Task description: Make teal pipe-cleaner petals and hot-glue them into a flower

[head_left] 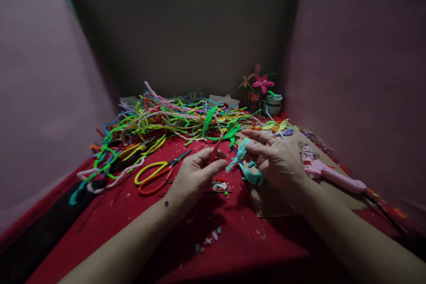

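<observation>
Between thumb and fingers, my left hand (199,171) pinches a thin red stem (216,147) that has a small yellow tip and stands tilted upward. My right hand (274,157) is closed on a fuzzy turquoise piece (242,151), whose narrow end points down and left toward my left hand. The stem and the turquoise piece are a small distance apart. More turquoise pieces (253,176) lie just below my right hand, at the edge of the brown cardboard (274,202).
Yellow-and-red scissors (155,176) lie left of my left hand. Behind is a heap of coloured pipe cleaners (166,115). A pink glue gun (336,177) rests at the right, its cord trailing right. Fuzzy flowers (263,83) and a small pot (274,105) stand at the back.
</observation>
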Demonstrator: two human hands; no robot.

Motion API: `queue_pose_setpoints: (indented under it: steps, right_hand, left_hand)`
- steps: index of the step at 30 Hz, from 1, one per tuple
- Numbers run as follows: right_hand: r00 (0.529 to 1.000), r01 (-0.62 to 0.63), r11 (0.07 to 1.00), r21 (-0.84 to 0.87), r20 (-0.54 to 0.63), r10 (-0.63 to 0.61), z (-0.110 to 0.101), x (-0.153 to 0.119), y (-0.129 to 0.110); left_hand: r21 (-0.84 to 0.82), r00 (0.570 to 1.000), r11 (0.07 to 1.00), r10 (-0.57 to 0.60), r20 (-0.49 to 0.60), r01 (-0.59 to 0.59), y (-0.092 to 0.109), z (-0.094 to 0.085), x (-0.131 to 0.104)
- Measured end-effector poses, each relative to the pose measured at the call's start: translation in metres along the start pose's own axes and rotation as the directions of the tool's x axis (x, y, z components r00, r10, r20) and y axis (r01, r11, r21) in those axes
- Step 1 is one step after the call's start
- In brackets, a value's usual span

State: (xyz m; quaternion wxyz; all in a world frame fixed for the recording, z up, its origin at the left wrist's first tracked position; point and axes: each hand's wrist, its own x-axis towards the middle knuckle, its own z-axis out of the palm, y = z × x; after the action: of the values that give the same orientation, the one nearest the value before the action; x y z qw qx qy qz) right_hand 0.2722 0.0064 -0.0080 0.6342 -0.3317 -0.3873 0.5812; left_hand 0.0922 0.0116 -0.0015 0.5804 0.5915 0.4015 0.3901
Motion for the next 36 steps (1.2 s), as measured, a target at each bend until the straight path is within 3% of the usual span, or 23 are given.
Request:
queue_pose_setpoints:
  steps: [3,9,13,18,21,27,30,31,33,34,36]
  right_hand:
    - [0.996,-0.091,0.994,0.067,0.004,0.091,0.010,-0.004,0.005]
    - [0.995,-0.083,0.996,0.043,0.059,0.081,0.019,-0.012,0.016]
    - [0.998,-0.061,0.998,-0.029,-0.007,0.060,0.022,-0.017,0.020]
    - [0.984,-0.134,0.970,0.203,-0.086,0.154,0.026,-0.023,0.028]
    - [0.982,-0.140,0.952,0.271,-0.082,0.168,0.027,-0.026,0.030]
    - [0.999,-0.012,0.996,0.090,-0.035,0.015,0.029,-0.030,0.024]
    - [1.000,0.008,0.997,-0.074,-0.021,-0.010,0.013,-0.035,0.009]
    - [0.994,0.088,0.980,-0.177,-0.047,-0.098,0.002,-0.037,0.001]
    - [0.947,0.195,0.829,-0.524,-0.121,-0.299,-0.029,-0.045,-0.014]
    - [0.901,0.195,0.671,-0.715,-0.139,-0.411,-0.048,-0.049,-0.021]
    - [0.834,0.035,0.210,-0.977,-0.087,-0.545,-0.088,-0.058,-0.032]
  left_hand:
    - [0.054,1.000,0.999,0.005,0.023,-0.006,0.002,0.002,-0.002]
    - [0.081,0.993,0.996,-0.048,0.105,0.040,-0.001,-0.001,-0.003]
    - [0.020,0.991,0.998,-0.067,0.112,0.065,-0.002,0.001,-0.005]
    - [-0.132,0.979,0.981,-0.123,0.165,0.145,-0.006,0.003,-0.006]
    - [-0.122,0.966,0.975,-0.158,0.202,0.185,-0.008,0.002,-0.005]
    - [-0.072,0.970,0.984,-0.149,0.191,0.165,-0.008,0.000,-0.005]
    - [-0.145,0.974,0.971,-0.170,0.147,0.191,-0.008,-0.002,-0.003]
    - [-0.165,0.976,0.967,-0.175,0.126,0.195,-0.008,-0.003,-0.002]
    - [-0.184,0.980,0.964,-0.179,0.089,0.192,-0.008,-0.004,0.001]
    - [-0.186,0.981,0.964,-0.176,0.082,0.188,-0.008,-0.005,0.002]
    - [-0.189,0.983,0.966,-0.163,0.086,0.176,-0.007,-0.005,0.003]
